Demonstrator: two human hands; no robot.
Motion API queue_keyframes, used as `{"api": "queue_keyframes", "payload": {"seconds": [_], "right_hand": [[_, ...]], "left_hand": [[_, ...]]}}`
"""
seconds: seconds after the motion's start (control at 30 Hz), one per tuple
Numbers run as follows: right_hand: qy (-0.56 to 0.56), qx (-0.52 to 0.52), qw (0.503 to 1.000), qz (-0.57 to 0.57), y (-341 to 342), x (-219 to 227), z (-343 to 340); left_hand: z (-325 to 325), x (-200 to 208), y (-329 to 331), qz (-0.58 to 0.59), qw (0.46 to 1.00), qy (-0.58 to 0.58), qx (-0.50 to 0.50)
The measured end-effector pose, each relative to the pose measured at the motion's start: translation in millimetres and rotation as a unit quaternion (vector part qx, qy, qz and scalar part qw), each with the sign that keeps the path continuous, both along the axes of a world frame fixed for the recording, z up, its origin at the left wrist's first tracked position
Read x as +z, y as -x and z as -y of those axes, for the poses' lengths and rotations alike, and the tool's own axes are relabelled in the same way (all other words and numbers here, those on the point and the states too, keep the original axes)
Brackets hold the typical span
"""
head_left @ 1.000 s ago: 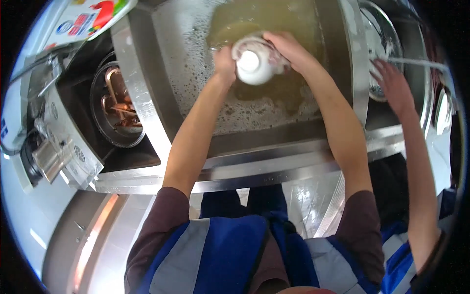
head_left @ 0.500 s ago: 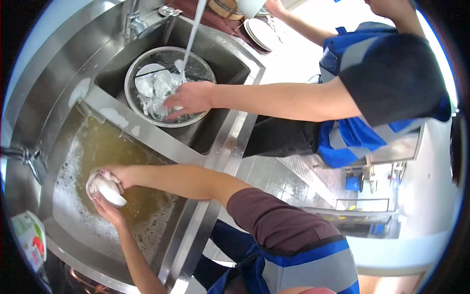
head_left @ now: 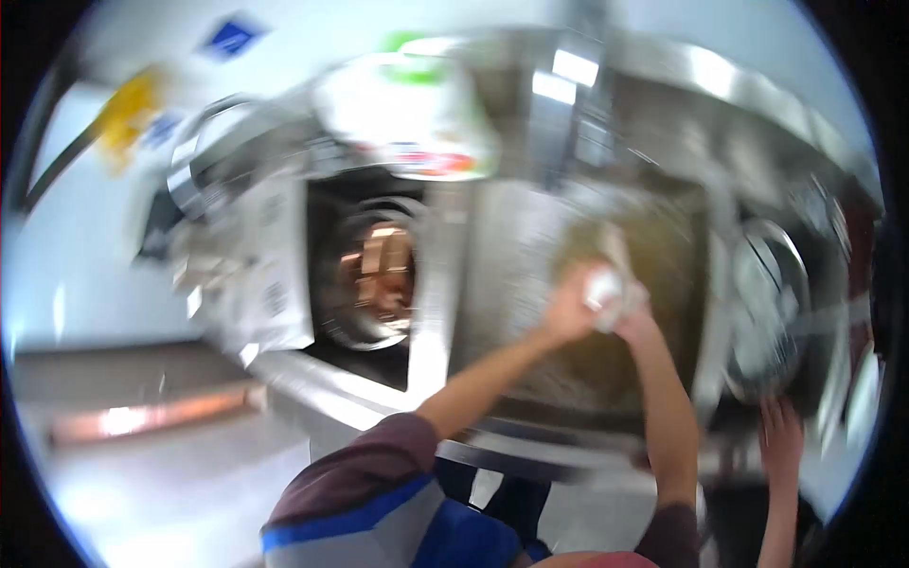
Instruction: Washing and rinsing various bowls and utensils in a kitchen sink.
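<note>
My left hand point(head_left: 568, 305) is closed on a small white bowl point(head_left: 602, 287) above the middle sink basin point(head_left: 483, 284), which holds cloudy yellowish water with foam. On the bowl's other side my right hand point(head_left: 636, 310) is closed, pressed up to it. A pale wet cloth point(head_left: 615, 248) hangs from between my hands, just past the bowl. Motion blur smears the fingers and the cloth's edges.
At right, another person's hand point(head_left: 780, 431) is by a round metal basin point(head_left: 803, 260) of white dishes. To the left, a metal pot point(head_left: 365, 327) sits in another sink basin. A white tub point(head_left: 402, 118) stands behind, near the faucet point(head_left: 568, 114).
The view has swung left, bringing the left sink basin and pot into sight. My hands stay together on the bowl over the water. The other person's hand has left the basin's dishes.
</note>
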State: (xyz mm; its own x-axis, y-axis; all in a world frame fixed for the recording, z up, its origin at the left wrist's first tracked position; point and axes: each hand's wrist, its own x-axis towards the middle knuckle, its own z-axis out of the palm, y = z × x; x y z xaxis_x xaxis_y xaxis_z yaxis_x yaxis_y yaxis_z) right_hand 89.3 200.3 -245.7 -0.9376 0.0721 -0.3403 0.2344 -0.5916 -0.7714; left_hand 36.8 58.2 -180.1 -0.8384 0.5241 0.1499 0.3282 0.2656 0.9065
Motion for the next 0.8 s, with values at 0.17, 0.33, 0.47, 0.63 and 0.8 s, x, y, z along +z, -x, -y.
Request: {"api": "queue_keyframes", "payload": {"seconds": [0.17,0.33,0.47,0.63,0.8], "right_hand": [[0.218,-0.076,0.967,0.11,-17.0,-1.2,-43.5],[0.003,0.062,0.997,0.055,10.4,17.7,-2.1],[-0.049,-0.072,0.977,0.195,21.9,25.8,1.3],[-0.448,-0.221,0.863,0.07,13.7,43.2,-8.9],[-0.394,-0.091,0.907,-0.119,10.8,50.1,2.8]], "left_hand": [[-29.4,-16.6,-22.0,0.175,0.983,0.054,-0.013],[0.2,-89.6,0.4,0.21,0.975,-0.068,-0.014],[8.9,-66.1,15.3,0.149,0.985,-0.023,0.085],[-18.6,-21.0,4.8,0.147,0.984,-0.05,0.088],[-18.2,-21.0,11.0,0.304,0.942,-0.105,0.094]]}}
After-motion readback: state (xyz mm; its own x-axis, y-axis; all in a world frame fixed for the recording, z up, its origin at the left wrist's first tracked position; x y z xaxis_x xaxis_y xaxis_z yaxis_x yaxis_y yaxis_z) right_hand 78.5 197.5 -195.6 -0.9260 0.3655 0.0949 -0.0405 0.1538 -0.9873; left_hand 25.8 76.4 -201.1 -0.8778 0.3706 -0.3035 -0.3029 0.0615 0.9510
